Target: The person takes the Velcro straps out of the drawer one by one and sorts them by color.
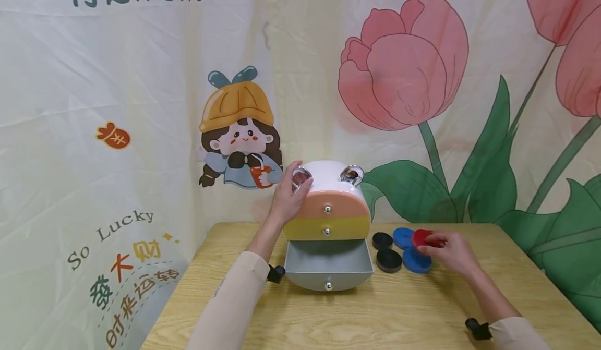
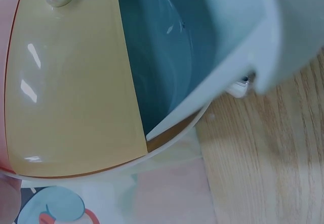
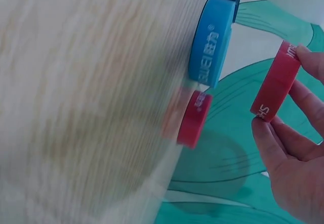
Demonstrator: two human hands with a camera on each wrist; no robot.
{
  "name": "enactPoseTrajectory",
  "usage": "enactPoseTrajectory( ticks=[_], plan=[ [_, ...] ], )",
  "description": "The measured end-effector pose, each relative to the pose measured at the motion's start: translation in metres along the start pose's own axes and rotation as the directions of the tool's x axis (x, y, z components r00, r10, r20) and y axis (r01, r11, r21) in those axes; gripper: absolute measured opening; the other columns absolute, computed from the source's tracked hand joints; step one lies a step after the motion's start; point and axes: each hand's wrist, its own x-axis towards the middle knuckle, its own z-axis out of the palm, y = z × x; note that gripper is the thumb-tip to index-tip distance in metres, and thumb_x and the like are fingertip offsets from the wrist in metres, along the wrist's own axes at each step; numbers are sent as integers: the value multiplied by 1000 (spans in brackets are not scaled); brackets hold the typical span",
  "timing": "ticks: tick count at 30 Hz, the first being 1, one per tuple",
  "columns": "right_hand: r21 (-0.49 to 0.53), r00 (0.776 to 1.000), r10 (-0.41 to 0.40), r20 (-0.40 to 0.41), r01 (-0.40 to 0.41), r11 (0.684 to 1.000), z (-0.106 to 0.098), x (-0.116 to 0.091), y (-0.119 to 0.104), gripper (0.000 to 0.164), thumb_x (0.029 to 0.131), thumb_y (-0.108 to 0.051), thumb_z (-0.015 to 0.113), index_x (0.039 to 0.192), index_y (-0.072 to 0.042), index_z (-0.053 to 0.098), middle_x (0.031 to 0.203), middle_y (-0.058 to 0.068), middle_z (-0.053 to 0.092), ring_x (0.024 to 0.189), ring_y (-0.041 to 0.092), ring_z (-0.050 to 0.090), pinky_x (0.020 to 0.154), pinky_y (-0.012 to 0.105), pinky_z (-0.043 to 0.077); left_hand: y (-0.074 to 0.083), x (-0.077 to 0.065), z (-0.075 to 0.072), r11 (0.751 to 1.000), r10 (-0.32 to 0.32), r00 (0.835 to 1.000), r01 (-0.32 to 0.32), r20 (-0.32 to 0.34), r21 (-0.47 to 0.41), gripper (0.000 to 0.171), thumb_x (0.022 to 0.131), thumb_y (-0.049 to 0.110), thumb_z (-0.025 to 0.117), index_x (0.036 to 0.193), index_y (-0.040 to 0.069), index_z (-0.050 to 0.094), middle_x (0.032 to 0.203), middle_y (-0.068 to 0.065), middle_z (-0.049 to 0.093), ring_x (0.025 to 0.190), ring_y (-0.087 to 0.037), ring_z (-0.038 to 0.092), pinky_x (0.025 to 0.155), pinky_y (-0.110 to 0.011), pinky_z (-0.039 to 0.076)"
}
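A small frog-like drawer box (image 1: 328, 175) with silver ring ears stands at the table's middle. My left hand (image 1: 287, 196) holds it at the top left, thumb and fingers around the silver ear (image 1: 301, 177). Its bottom grey drawer (image 1: 328, 282) is pulled out, with a bare inside; the orange and yellow drawers (image 2: 76, 87) above it are closed. To the right, my right hand (image 1: 451, 251) pinches a red tape roll (image 3: 277, 82) between thumb and fingertips, raised over the blue rolls. In the right wrist view, a second red roll (image 3: 194, 119) sits on the table.
Two black rolls (image 1: 388, 261) lie just right of the drawer box, beside two blue rolls (image 1: 417, 261). The wooden table (image 1: 328, 324) ends at a printed curtain (image 1: 310, 79) behind. Black wrist straps (image 1: 478, 329) show on both arms.
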Motion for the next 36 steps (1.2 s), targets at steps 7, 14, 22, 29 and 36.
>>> enactPoseTrajectory(
  ticks=[7,14,22,29,36],
  plan=[
    [-27,998,54,11,-54,998,-7,-2,12,43,93,-29,79,120,4,72,121,28,67,105,40,59,76,37,58,0,-1,0,1000,-4,1000,4,1,8,62,103,47,61,156,24,39,111,-5,58,98,-24,56,84,-41,48],
    [-83,994,114,4,-113,990,-14,-4,22,44,91,-28,81,116,7,72,114,27,69,98,38,58,72,38,53,0,-2,0,1000,-2,1000,2,2,6,62,103,47,61,156,25,39,110,-4,58,98,-24,56,84,-41,48],
    [-88,988,157,15,-155,984,-18,-4,29,39,88,-19,83,113,9,71,104,23,71,90,32,59,71,35,51,0,0,0,1000,0,1000,0,0,12,61,102,47,61,156,26,40,108,-5,59,96,-24,56,83,-40,48],
    [-85,983,183,29,-180,980,-16,-5,35,36,85,-17,85,108,8,72,94,16,69,83,27,55,65,33,48,0,0,0,1000,1,1000,-1,3,15,61,103,46,61,155,23,40,108,-5,58,96,-24,56,83,-40,47],
    [-79,971,233,61,-228,971,-14,-4,40,30,86,-12,82,106,7,72,88,13,65,76,25,54,62,33,48,3,-1,0,1000,-14,1000,14,9,9,63,103,49,60,156,25,38,111,-4,57,100,-24,55,84,-42,48]
  ],
)
